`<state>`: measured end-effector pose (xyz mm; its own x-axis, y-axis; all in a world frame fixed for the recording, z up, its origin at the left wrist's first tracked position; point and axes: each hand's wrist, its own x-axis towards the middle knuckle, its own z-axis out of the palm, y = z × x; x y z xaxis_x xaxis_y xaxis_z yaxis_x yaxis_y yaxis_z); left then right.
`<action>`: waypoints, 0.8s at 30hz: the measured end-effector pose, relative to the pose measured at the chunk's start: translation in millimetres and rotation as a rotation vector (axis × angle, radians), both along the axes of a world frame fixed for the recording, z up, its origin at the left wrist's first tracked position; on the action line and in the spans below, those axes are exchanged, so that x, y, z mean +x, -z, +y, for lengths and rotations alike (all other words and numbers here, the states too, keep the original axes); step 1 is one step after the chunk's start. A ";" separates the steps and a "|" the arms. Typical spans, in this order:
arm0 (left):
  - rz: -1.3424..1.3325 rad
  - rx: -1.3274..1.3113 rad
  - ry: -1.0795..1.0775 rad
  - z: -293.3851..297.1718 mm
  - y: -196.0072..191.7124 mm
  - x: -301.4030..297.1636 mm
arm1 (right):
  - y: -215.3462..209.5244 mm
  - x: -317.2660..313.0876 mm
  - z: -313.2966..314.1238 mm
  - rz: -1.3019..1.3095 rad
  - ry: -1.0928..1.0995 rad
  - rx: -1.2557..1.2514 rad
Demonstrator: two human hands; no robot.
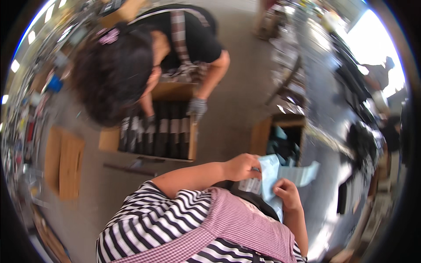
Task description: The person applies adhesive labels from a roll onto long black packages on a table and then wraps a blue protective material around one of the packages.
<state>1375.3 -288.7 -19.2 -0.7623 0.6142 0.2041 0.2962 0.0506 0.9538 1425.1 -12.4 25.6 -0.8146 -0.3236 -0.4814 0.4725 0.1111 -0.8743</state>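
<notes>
In front of my body I hold a light-blue strip (pixel 270 173) that looks like a sheet of labels on backing paper. My left hand (pixel 242 167) is closed on its upper left edge. A small white printed label (pixel 250 185) shows just below those fingers, over something dark. My right hand (pixel 286 193) is closed on the lower right side of the strip, its fingers bent in. A loose blue tail (pixel 300 174) of the strip sticks out to the right. Where the strip's lower end goes, against my apron, is hard to make out.
Across from me a person (pixel 188 39) bends over a cardboard box (pixel 190 144) of dark packed items, with a gloved hand (pixel 197 108) at its side. An open carton (pixel 262 136) with dark and bluish contents stands beside a long shiny table (pixel 322 83). Another box (pixel 66 162) is on the left.
</notes>
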 end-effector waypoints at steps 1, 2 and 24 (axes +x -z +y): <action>-0.129 -0.049 0.033 -15.1 1.7 0.1 | 12.4 -9.5 -1.4 -0.025 0.036 -0.054; -0.262 -0.088 0.065 -28.3 3.7 3.1 | 25.8 -23.7 -2.5 -0.055 0.072 -0.104; -0.701 -0.230 -0.698 -61.9 -3.9 63.3 | 376.8 -230.6 33.0 -0.533 0.997 -0.040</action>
<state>1438.6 -350.6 -15.3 -0.8682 -0.0456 -0.4941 -0.4923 0.2027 0.8465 1194.6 20.6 -351.2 -0.4121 0.3325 -0.8483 0.6480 -0.5475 -0.5294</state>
